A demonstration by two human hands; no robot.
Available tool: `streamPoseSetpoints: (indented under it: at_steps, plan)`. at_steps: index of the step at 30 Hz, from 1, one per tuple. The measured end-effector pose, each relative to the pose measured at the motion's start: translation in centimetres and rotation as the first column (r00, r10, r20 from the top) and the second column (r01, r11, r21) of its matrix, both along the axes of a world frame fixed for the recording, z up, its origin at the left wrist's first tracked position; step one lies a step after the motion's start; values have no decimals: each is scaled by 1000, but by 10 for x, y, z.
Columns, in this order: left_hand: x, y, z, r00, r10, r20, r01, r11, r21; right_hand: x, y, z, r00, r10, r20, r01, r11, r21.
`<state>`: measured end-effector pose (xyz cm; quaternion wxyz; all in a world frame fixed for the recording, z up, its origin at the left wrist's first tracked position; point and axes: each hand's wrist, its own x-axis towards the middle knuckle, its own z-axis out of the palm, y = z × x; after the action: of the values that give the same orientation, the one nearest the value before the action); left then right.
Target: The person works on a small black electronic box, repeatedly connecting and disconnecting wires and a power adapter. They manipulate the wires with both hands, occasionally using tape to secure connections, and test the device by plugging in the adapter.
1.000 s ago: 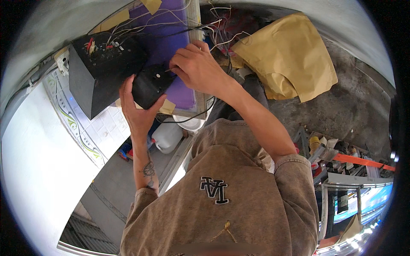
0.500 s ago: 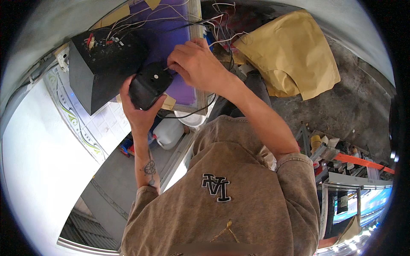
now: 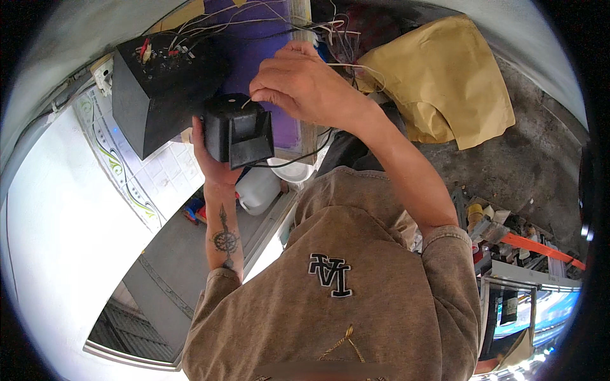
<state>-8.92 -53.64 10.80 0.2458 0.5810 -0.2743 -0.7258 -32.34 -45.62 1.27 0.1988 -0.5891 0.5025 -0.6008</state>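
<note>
My left hand (image 3: 220,170) grips a small black box-shaped horn speaker (image 3: 217,131) from its left side and underneath. Its stepped, flared opening is turned toward the right, and a round pale spot shows on its top face. Above that top, my right hand (image 3: 295,89) has its fingertips pinched on a thin pale wire-like piece (image 3: 247,103), whose lower end meets the speaker. Whether it is a wire or a slim tool I cannot tell. A black cable (image 3: 302,157) runs below the speaker, toward the right.
Left of the speaker stands a big black cabinet (image 3: 171,89) with connectors on top. Loose wires (image 3: 273,25) cross a purple board (image 3: 251,47). A brown paper sheet (image 3: 445,82) lies at right, a white jug (image 3: 259,192) below, and a cluttered shelf (image 3: 508,235) at lower right.
The speaker has been turned in my left hand, so its flared opening now shows. It sits slightly farther right. My right hand stays pinched above it, and the view has shifted a little.
</note>
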Motion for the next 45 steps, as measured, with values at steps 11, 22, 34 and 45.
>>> streamPoseSetpoints:
  at_steps: [11, 22, 34, 45]
  plan:
    - [-8, 5, -2, 1000, -20, -22, 21, 999, 49, -7, 5, 9, 988, 89, 126, -91, 996, 14]
    - [-1, -1, -2, 985, -148, 85, 158, 979, -130, -11, 7, 13, 986, 134, 97, -139, 989, 48]
    - [6, -5, 1, 904, -331, 269, 415, 830, -373, -16, 6, 8, 896, 291, 335, -342, 934, 104]
    - [-6, -6, 4, 853, -365, 374, 508, 745, -433, -17, 6, 6, 893, 267, 361, -325, 939, 109]
